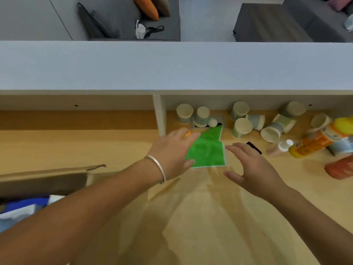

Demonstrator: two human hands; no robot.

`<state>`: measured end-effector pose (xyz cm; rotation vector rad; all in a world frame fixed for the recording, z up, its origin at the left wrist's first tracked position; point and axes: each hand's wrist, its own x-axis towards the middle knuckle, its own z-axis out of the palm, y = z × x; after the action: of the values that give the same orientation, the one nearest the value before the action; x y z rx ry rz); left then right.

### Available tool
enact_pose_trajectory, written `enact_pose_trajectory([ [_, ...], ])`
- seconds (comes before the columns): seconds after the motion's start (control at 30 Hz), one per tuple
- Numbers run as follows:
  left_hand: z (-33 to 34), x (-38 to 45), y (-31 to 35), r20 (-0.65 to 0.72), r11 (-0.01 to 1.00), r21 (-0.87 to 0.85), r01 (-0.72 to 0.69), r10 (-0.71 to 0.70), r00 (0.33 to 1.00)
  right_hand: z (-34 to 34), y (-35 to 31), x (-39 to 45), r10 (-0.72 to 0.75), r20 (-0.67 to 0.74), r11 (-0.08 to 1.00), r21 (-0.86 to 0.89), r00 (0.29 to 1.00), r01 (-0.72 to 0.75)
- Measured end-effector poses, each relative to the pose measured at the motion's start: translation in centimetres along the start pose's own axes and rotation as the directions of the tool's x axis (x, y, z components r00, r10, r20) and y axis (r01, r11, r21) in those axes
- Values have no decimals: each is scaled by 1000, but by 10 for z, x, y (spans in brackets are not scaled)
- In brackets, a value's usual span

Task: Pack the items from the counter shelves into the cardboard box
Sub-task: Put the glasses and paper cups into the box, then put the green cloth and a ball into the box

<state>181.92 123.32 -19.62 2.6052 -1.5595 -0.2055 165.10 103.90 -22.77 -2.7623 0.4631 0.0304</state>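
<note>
A: How far along is the packing, would you say?

B: Partly done, I'd judge. The cardboard box [45, 178] sits at the left edge of the worktop [95, 148] with blue and white items already inside, though I can't tell what they are.

A: And what's left?

B: Plenty. Paper cups [241, 128] stand and lie tipped under the shelf overhang, with an orange bottle [315, 143], a small white-capped bottle [279, 149], a red container [341, 168] and a black object [254, 147] off to the right.

A: What are the hands doing?

B: Both reach toward a green cloth [207, 152] lying flat on the worktop, well apart from the box. The left hand [172, 152] has its fingers extended, the thumb touching the cloth's near corner; something orange shows just past its fingertips, unclear whether it is held. The right hand [248, 165] is spread and relaxed just beside the cloth's right edge, gripping nothing.
</note>
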Motion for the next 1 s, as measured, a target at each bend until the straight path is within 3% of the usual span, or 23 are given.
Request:
enact_pose_trajectory([
  [0.17, 61, 84, -9, 151, 983, -48, 177, -168, 974, 21, 82, 29, 157, 39, 987, -41, 987, -155],
  [0.3, 102, 127, -25, 234, 957, 12, 290, -284, 930, 44, 117, 53, 203, 88, 979, -15, 975, -203],
  [0.5, 134, 151, -53, 285, 973, -29, 229, -212, 935, 81, 98, 83, -53, 68, 995, 87, 996, 47],
  [0.63, 141, 150, -58, 286, 980, -7, 196, -186, 940, 100, 81, 103, -127, 51, 992, 20, 991, 126],
  [0.8, 113, 116, -51, 216, 958, 43, 285, -287, 933, 108, 74, 101, -94, 37, 995, -20, 995, 95],
  [0.9, 71, 79, -41, 187, 980, 31, 196, -198, 962, 96, 62, 88, -101, -7, 995, 14, 995, 102],
  [1.0, 20, 27, -37, 75, 995, 11, 95, -96, 993, 69, 35, 66, -112, -102, 989, 88, 988, 121],
])
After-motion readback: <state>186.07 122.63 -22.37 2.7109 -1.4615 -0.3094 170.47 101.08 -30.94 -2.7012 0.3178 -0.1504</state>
